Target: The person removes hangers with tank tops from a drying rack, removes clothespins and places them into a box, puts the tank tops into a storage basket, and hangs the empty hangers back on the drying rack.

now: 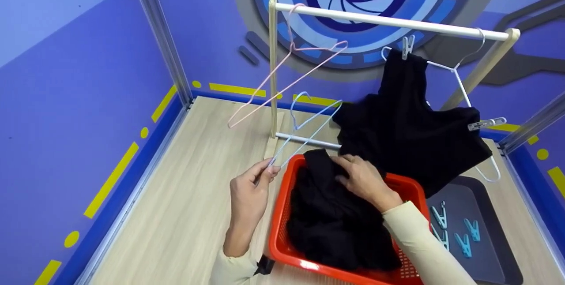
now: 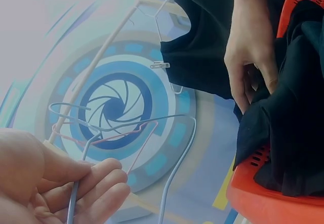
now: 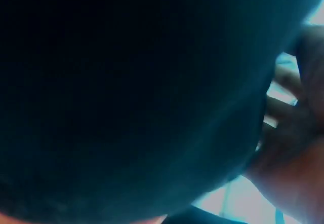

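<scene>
My left hand pinches a light blue wire clothes hanger at one end, left of the red basket. In the left wrist view the hanger's wire runs between thumb and fingers. A crumpled black garment fills the basket. My right hand reaches over the basket and grips this cloth near its far edge, the fingertips partly hidden in folds. Dark cloth fills most of the right wrist view, blurred.
Behind stands a rack with a white rail. A pink hanger hangs from it, and a white hanger carries a black garment with clear clothespins. Several turquoise clothespins lie in a grey tray.
</scene>
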